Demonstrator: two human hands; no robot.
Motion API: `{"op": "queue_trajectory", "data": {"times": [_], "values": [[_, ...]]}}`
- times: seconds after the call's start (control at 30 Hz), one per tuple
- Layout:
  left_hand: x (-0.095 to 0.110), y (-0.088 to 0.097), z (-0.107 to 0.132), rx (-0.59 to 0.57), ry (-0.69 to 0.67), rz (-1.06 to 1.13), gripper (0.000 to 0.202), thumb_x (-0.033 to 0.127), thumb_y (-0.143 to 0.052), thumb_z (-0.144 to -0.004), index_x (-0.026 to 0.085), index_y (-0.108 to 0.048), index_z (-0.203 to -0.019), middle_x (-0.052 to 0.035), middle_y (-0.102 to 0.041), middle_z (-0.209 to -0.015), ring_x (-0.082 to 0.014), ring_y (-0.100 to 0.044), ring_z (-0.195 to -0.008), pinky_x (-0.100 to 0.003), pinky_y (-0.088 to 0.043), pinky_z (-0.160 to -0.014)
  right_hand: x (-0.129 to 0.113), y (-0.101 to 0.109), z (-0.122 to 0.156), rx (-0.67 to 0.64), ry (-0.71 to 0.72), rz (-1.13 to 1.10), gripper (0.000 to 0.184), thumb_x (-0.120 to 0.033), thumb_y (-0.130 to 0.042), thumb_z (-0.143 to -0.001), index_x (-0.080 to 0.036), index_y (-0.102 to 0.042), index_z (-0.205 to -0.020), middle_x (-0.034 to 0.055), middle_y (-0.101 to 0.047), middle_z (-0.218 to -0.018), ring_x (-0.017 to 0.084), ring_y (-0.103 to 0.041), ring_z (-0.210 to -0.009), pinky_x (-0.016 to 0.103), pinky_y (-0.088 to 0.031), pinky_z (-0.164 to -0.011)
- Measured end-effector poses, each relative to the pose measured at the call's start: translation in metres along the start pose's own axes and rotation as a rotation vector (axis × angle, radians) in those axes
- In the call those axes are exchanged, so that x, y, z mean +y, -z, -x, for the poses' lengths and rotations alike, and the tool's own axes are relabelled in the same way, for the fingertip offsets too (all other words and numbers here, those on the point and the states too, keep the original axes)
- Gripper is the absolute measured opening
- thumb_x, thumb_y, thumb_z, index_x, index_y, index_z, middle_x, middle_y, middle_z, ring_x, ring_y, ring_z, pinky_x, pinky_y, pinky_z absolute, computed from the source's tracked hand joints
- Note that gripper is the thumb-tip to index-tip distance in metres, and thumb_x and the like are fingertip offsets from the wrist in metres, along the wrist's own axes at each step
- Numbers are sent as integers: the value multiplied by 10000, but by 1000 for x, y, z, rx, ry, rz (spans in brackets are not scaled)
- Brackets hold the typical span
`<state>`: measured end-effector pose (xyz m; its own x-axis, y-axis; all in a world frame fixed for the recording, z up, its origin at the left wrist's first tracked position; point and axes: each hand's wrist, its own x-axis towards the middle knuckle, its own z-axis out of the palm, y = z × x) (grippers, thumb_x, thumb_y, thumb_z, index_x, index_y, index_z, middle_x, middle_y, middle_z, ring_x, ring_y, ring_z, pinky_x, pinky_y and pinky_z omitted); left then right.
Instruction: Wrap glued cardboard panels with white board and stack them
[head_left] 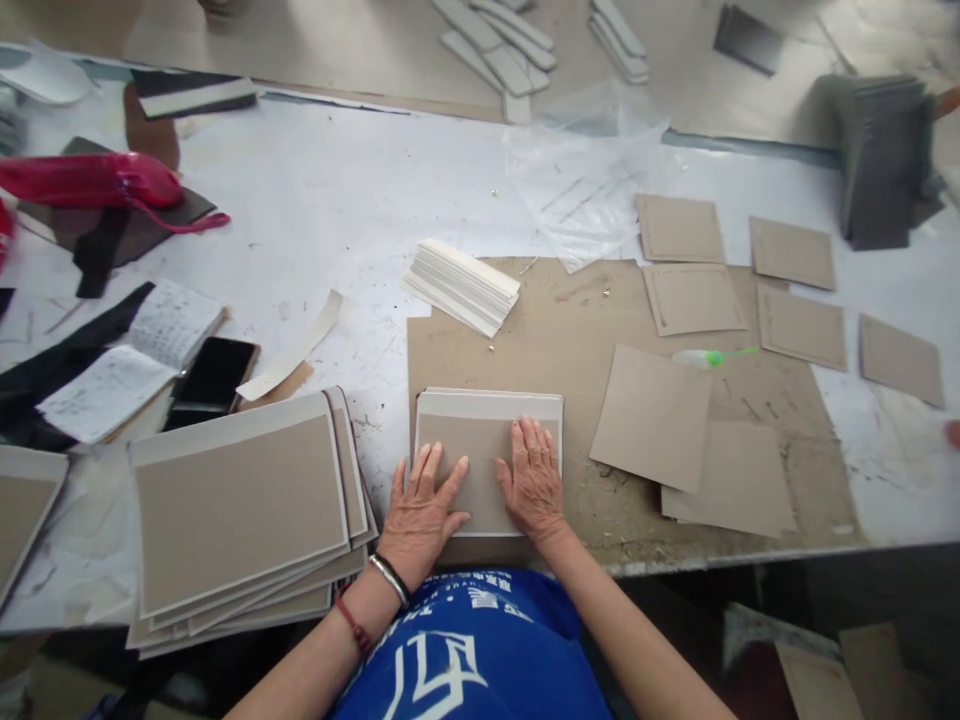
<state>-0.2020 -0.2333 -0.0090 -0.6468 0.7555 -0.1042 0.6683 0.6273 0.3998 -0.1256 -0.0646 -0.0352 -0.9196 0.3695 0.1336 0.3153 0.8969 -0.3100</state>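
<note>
A grey cardboard panel with a white paper border (484, 420) lies on a brown backing board (585, 310) at the table's near edge. My left hand (421, 510) lies flat on the panel's lower left part, fingers spread. My right hand (532, 480) presses flat on its lower right part, fingers stretched forward. Neither hand holds anything. A stack of white paper strips (461, 283) sits just beyond the panel. To the left lies a fanned pile of similar bordered panels (240, 510).
Loose grey card squares (652, 415) lie to the right, with a green-tipped tool (709, 356) among them. A phone (214, 375) and notebook (135, 360) lie at left, a red object (90, 180) at far left, a clear plastic bag (581, 165) behind.
</note>
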Motion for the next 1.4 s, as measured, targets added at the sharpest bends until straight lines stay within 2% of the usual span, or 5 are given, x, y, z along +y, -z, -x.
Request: {"op": "queue_trajectory", "data": {"times": [0.17,0.33,1.0,1.23,1.4], "values": [[0,-4,13,143,340,410,547,289,-393,-840,85,-279,-1334,-184,-292,-1390,-231,-238,-1299,-418,-245,-1059,21,16,22,115,-353,-25,438,-260,-330,-859,-58,-423,-1236,206,-455,-1243,255,-358,-1202,478,-329,-969],[-4,0,14,46,631,727,519,266,-363,-817,41,-365,-1285,-172,-358,-1357,-214,-311,-1268,-364,-195,-1083,32,21,39,23,-372,-167,404,-169,-311,-793,-78,-536,-1116,177,-547,-1123,233,-453,-1099,441,-353,-961],[-3,30,17,217,820,1431,457,258,-531,-761,117,-449,-1188,-130,-481,-1275,-206,-452,-1166,-338,-343,-1005,-4,71,25,96,-817,-1268,394,-378,-619,-693,-188,-497,-1016,50,-640,-965,180,-605,-821,340,-482,-747],[0,57,21,-56,741,1819,374,267,-654,-675,104,-556,-996,-93,-682,-864,-205,-642,-786,-344,-514,-769,-7,89,18,-10,-834,-1395,368,-382,-659,-653,-196,-540,-948,23,-659,-904,179,-611,-818,324,-491,-746],[2,58,24,-32,751,1819,391,275,-681,-643,108,-568,-978,-77,-688,-821,-208,-644,-782,-338,-517,-740,-9,88,19,-129,-857,-1379,365,-454,-575,-704,-191,-568,-956,32,-675,-836,206,-612,-855,345,-499,-740]]}}
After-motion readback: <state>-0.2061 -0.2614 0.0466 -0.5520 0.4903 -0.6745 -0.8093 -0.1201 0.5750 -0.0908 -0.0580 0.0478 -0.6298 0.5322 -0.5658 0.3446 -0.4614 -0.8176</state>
